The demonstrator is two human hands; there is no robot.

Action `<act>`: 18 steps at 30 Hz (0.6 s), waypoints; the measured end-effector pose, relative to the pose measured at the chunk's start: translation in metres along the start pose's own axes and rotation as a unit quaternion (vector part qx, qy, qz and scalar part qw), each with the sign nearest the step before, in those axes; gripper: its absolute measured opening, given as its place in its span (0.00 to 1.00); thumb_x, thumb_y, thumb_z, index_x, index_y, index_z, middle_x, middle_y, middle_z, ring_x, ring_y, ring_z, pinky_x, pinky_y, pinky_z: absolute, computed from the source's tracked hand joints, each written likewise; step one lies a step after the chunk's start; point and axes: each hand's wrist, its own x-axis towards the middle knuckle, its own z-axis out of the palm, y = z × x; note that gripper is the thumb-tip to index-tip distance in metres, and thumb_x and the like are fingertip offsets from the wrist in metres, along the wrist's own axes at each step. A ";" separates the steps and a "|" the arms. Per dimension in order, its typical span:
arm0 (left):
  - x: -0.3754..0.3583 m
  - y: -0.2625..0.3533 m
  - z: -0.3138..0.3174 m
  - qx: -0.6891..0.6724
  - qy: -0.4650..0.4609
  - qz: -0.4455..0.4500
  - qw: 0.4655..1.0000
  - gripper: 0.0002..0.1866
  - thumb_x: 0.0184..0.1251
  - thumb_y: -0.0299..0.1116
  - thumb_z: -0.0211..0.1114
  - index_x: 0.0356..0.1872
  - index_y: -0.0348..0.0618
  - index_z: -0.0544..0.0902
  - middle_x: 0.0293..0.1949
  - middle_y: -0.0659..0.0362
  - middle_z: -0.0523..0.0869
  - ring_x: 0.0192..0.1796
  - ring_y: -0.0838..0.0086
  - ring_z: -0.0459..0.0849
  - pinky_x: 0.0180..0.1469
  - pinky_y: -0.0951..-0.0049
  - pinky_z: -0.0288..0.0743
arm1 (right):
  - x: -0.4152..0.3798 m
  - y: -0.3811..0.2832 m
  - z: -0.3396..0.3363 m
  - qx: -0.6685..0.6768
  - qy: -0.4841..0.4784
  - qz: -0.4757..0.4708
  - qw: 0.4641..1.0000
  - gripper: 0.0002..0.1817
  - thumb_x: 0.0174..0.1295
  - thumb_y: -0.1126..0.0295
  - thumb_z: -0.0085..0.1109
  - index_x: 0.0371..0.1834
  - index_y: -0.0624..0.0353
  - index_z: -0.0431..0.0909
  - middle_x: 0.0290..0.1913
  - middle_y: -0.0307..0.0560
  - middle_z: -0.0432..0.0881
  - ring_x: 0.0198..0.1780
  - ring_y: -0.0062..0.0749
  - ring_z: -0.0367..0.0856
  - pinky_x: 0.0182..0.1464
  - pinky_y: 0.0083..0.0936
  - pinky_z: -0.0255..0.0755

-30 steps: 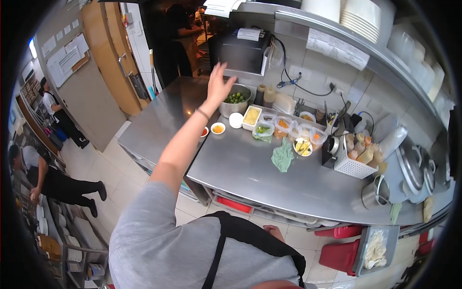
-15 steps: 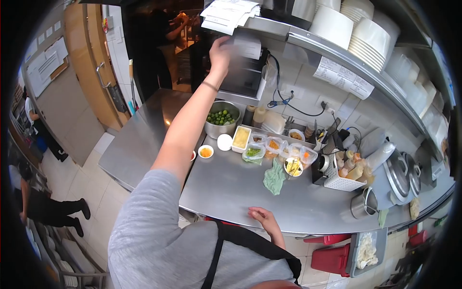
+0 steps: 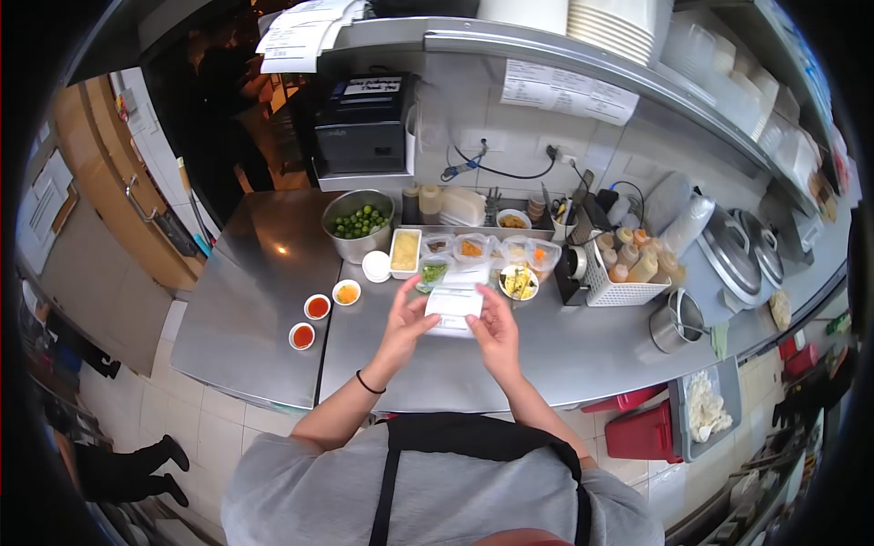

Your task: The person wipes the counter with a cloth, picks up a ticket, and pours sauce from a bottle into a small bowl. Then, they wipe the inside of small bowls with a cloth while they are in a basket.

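Between my two hands is a white printed paper receipt, held over the front part of the steel counter. My left hand [image 3: 403,318], with a black band at the wrist, pinches the left side of the receipt [image 3: 454,309]. On the opposite side, the thumb and fingers of my right hand [image 3: 497,329] grip its edge. Just behind the paper stand plastic tubs of chopped food, among them a tub of greens [image 3: 434,267] and a white bowl with yellow pieces [image 3: 519,282], both near my fingers.
A black receipt printer [image 3: 360,136] sits on a wall shelf at upper left. Below are a pot of green limes [image 3: 358,223] and small cups of red sauce [image 3: 301,336]. A white basket of sauce bottles [image 3: 628,289] and a metal pot [image 3: 675,323] stand to the right.
My left hand has come down from beside the printer to above the counter. My right hand has risen to meet it, and both now hold the receipt. The view has shifted.
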 end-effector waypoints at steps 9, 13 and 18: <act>0.030 -0.004 0.003 -0.143 0.055 -0.086 0.984 0.40 0.52 0.12 0.54 0.67 0.55 0.53 0.55 0.50 0.71 0.54 0.64 0.74 0.54 0.64 0.72 | -0.015 0.030 -0.064 -0.391 -0.100 -0.072 0.912 0.22 0.51 0.83 0.47 0.48 0.50 0.77 0.40 0.52 0.78 0.40 0.43 0.77 0.43 0.30 0.70; 0.024 0.023 0.012 -0.058 0.067 -0.002 0.996 0.33 0.55 0.17 0.55 0.64 0.50 0.60 0.55 0.54 0.71 0.52 0.70 0.75 0.50 0.71 0.73 | 0.045 0.002 -0.115 -0.410 -0.017 -0.173 0.895 0.21 0.49 0.85 0.45 0.44 0.56 0.78 0.35 0.55 0.78 0.35 0.47 0.76 0.39 0.35 0.70; 0.007 0.004 0.000 -0.029 0.106 -0.081 0.991 0.13 0.54 0.18 0.59 0.43 0.35 0.79 0.43 0.56 0.80 0.45 0.73 0.79 0.48 0.75 0.73 | 0.137 -0.131 -0.148 -0.255 0.173 -0.271 0.912 0.06 0.55 0.78 0.55 0.35 0.62 0.79 0.31 0.40 0.78 0.31 0.19 0.73 0.33 0.17 0.66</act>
